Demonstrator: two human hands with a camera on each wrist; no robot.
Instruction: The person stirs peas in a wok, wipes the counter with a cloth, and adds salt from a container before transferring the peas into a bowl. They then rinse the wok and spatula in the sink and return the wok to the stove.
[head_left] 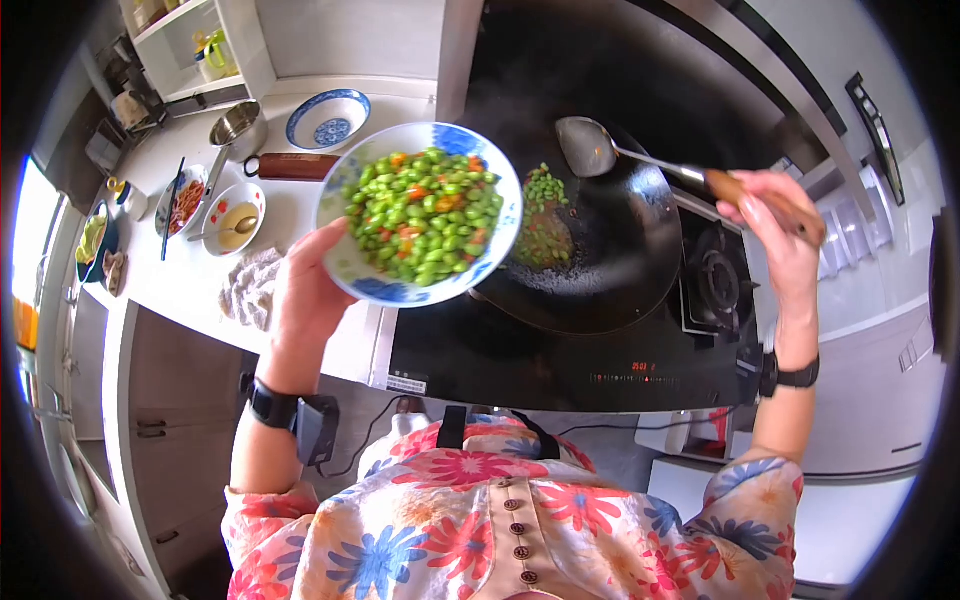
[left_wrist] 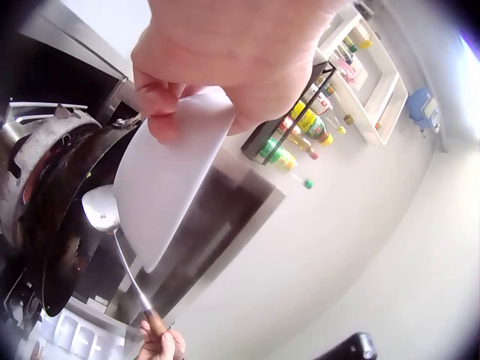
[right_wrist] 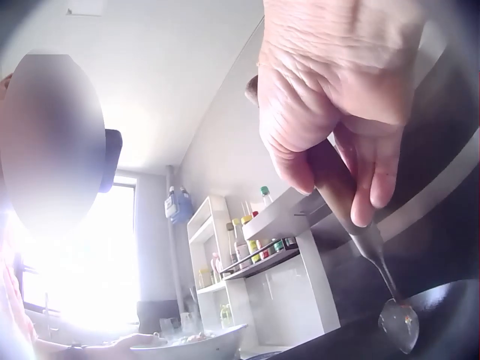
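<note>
My left hand (head_left: 312, 275) grips the near-left rim of a white bowl with blue patterns (head_left: 385, 290), thumb over the edge. Green beans with orange bits (head_left: 430, 220) fill the bowl, tilted beside the wok. The left wrist view shows the bowl's white outside (left_wrist: 169, 180). My right hand (head_left: 775, 230) holds the wooden handle of a metal spatula (head_left: 587, 148), its blade over the far side of the dark wok (head_left: 635, 280). More green beans (head_left: 545, 235) lie in the wok's left part. In the right wrist view, my fingers curl round the spatula's handle (right_wrist: 330, 176).
Left on the white counter stand a saucepan (head_left: 238, 128), an empty blue-patterned bowl (head_left: 328, 120), a bowl with liquid and a spoon (head_left: 235, 220), and a dish with chopsticks (head_left: 172, 210). A crumpled cloth (head_left: 250, 285) lies nearby. A gas burner (head_left: 718, 280) sits right of the wok.
</note>
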